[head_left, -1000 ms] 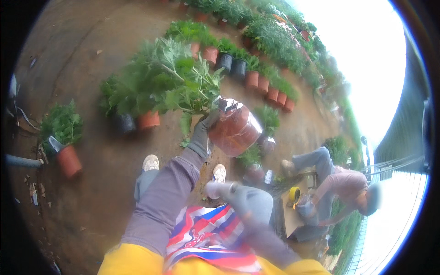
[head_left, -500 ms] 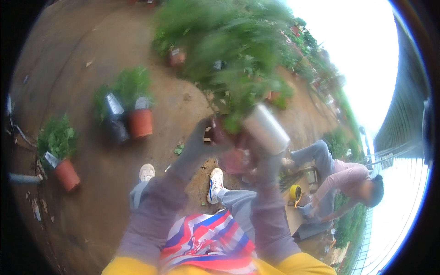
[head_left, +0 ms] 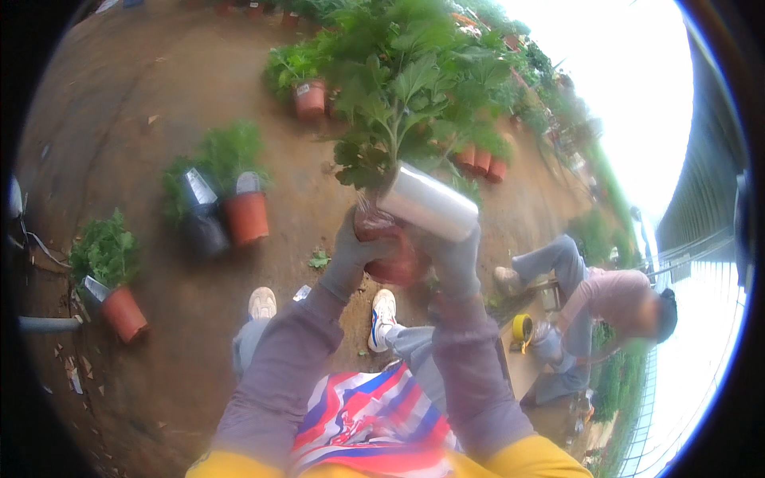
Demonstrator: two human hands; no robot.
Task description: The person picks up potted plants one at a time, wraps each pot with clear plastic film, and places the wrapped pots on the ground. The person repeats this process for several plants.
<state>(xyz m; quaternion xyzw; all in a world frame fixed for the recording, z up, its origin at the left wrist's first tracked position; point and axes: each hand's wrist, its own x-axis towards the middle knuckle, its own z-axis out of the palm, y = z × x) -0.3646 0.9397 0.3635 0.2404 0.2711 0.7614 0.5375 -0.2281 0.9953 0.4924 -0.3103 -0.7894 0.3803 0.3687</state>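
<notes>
Up close to the camera, both gloved hands are raised over the dirt ground [head_left: 119, 119], holding one leafy plant [head_left: 398, 88]. The left hand [head_left: 358, 243] wraps around the plant's red pot [head_left: 390, 255], fingers closed on its side. The right hand [head_left: 456, 255] grips from below a silver sleeve [head_left: 426, 209], which lies tilted across the pot's top at the base of the stems. Below the hands, white shoes [head_left: 382, 315] stand on the ground. To the left sit an orange potted plant [head_left: 245, 215] and a black pot [head_left: 203, 227] side by side; another potted plant [head_left: 111, 279] stands nearer the left edge. A seated person [head_left: 606, 303] is at right, well apart.
</notes>
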